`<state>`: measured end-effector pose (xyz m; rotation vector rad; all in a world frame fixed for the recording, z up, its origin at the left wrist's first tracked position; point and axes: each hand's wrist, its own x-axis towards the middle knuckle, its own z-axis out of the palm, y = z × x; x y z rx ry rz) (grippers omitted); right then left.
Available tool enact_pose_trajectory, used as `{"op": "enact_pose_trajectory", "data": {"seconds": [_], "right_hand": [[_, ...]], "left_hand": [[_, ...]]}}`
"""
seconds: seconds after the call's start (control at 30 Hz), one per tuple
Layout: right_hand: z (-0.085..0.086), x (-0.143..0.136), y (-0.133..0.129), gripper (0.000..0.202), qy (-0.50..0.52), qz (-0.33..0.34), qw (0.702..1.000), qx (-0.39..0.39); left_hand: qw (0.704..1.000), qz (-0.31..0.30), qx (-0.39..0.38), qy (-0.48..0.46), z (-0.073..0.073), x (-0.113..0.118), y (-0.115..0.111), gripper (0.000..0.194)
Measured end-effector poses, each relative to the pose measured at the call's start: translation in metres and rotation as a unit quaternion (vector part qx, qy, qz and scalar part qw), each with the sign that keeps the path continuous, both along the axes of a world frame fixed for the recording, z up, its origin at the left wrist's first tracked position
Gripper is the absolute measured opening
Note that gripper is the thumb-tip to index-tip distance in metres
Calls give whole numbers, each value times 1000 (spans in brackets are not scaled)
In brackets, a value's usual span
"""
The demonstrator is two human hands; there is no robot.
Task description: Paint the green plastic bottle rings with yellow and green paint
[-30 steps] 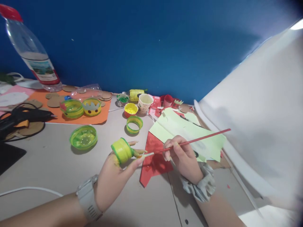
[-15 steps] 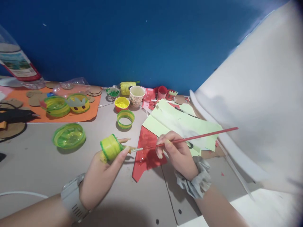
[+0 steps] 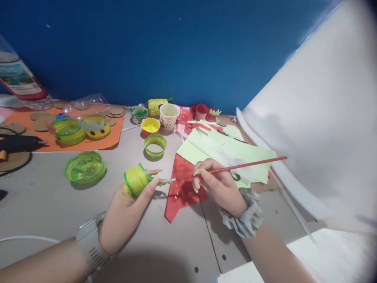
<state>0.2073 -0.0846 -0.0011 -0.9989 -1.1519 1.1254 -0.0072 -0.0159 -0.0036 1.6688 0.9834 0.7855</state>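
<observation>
My left hand (image 3: 129,208) holds a yellow ring with green painted edges (image 3: 137,181); some of its fingers sit inside or behind the ring and are partly hidden. Between thumb and fingers of my right hand (image 3: 218,181) is a red-handled paintbrush (image 3: 247,165). The brush tip points left and meets the ring's right edge near my left thumb; whether it touches cannot be made out. Beneath the brush lies a sheet of red paper (image 3: 185,192). A second green and yellow ring (image 3: 155,152) stands on the table behind my hands.
Cups of yellow paint (image 3: 150,132) and green paint (image 3: 139,120) stand near a patterned paper cup (image 3: 169,120). At left are a green painted plastic dish (image 3: 85,177), a glue gun (image 3: 20,142) and orange paper (image 3: 113,139). Pale green paper (image 3: 229,157) lies at right.
The brush has shifted slightly left and its tip is now closer in against the ring's edge. My left hand keeps hold of the ring. The whole view has moved a little.
</observation>
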Motion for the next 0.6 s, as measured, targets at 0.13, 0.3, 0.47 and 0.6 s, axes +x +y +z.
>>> {"op": "enact_pose_trajectory", "data": {"seconds": [0.13,0.3,0.47,0.6], "right_hand": [[1,1,0,14,20,29,999,-3],[4,3,0,16,41,64,997,-6],[3,3,1,24,57,75,996,6],[3,3,2,29,53,63,997,9]], "left_hand": [[1000,-2,-12,-3,0,0,0,27],[1000,-1,-23,2,0,-1,1,29],[1000,-6,-26,6,0,1,1,30],[1000,-6,-20,0,0,1,1,26]]}}
